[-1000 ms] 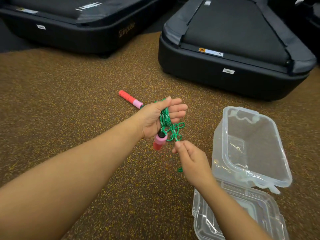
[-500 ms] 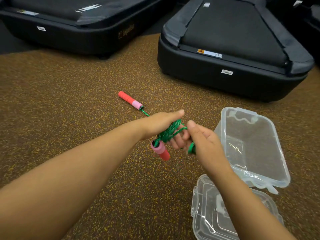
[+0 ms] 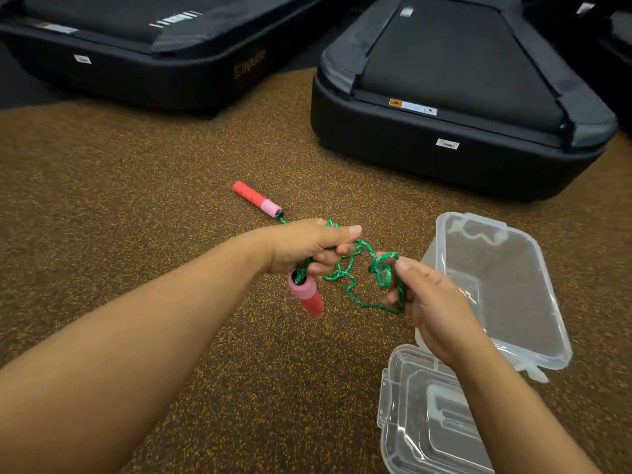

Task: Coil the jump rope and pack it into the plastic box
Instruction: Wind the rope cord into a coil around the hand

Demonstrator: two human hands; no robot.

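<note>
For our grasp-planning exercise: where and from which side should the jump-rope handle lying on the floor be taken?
Grip the floor handle across its red grip section, fingers coming from above. It lies flat on the speckled floor, a slim cylinder with both long sides free, its pink end tied to the green rope.
</note>
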